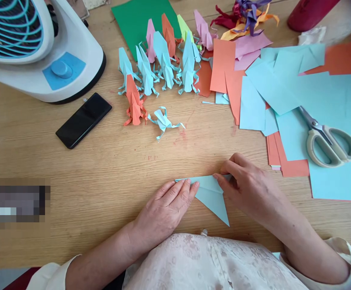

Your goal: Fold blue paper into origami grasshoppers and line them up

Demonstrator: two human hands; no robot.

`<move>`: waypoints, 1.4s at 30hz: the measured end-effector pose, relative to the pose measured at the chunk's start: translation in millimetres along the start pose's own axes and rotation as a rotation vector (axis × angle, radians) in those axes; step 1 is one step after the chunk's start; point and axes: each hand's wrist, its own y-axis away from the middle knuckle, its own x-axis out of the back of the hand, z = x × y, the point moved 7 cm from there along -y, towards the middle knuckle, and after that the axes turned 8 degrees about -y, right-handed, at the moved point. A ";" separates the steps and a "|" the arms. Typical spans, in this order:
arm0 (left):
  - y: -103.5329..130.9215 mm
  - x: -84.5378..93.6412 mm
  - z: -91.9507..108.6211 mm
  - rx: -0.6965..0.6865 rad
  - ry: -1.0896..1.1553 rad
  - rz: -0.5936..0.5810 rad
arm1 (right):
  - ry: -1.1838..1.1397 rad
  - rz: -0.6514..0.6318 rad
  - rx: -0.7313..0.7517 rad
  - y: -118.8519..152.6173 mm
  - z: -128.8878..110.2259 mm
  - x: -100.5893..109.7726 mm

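A light blue folded sheet of paper (212, 195) lies on the table near its front edge, with creases across it and one point directed toward me. My left hand (167, 205) rests flat on its left end, fingers stretched out and pressing it down. At the upper right corner, my right hand (248, 183) pinches the paper's edge between thumb and bent fingers. Beyond the hands stands a small light blue folded paper piece (163, 121) with thin limbs. Behind it are an orange folded paper figure (135, 102) and several light blue ones (188, 66).
Scissors (326, 139) lie on stacked light blue and orange sheets (296, 92) at right. A black phone (84, 120) and a white fan (81, 52) occupy the left. Green paper (129, 24), curled coloured paper pieces (248, 18) and a dark red cylinder (310, 12) are at the back.
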 end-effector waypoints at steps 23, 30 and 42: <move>1.2 -9.4 0.3 0.032 0.053 -0.074 | 0.250 0.088 0.616 60.8 -44.1 -3.4; 1.3 -9.9 1.4 0.041 0.038 -0.092 | 0.286 0.092 0.586 62.4 -30.3 -12.0; -3.4 -7.4 2.8 -0.053 0.142 -0.030 | 0.244 0.098 0.572 63.7 -18.9 -11.7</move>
